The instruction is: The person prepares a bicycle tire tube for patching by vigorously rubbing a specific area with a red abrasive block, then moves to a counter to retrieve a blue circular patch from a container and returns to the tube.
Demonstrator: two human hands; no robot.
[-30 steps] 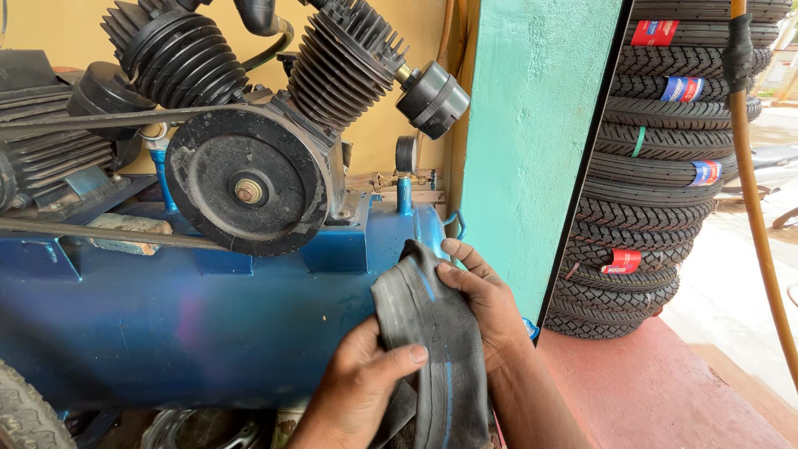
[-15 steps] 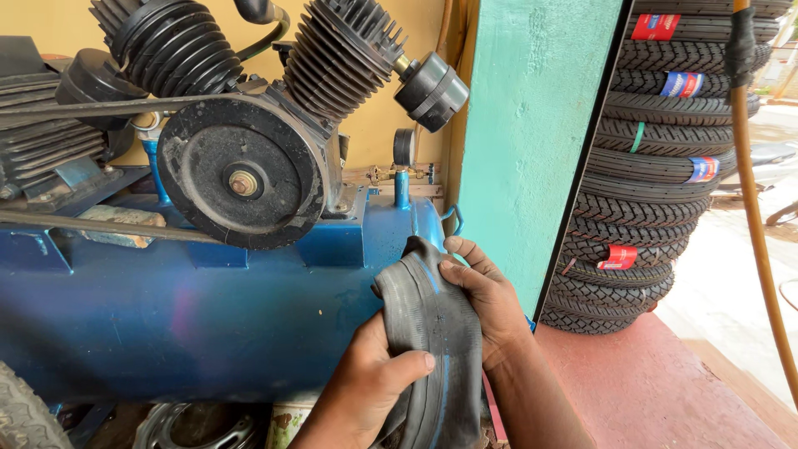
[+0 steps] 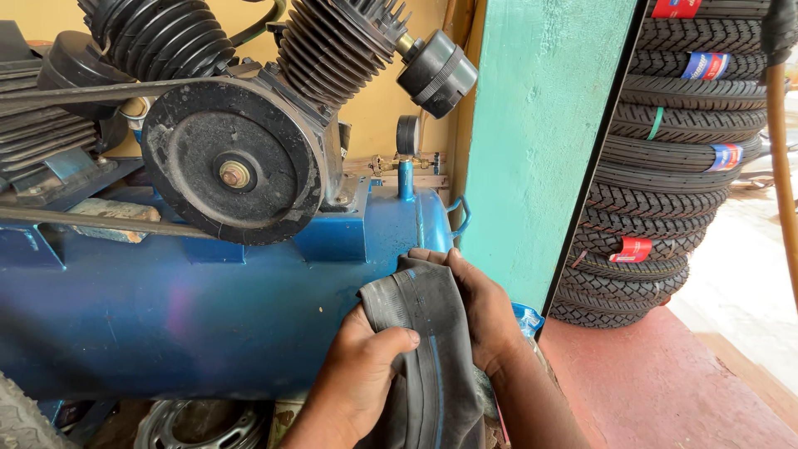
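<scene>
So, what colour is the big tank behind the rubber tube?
Blue tank, clearest in the head view.

Blue tank left, green pillar right.

We see daylight entering from the right, blowing out the pavement. The blue tank carries a soft sheen with purple flare. Deep shadow lies under it. Focus is sharp centrally; edges bend slightly, corners soften.

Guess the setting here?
Probably a tyre repair shop: stacked tyres by the teal pillar, a blue air compressor, and both hands holding a black rubber inner tube.
</scene>
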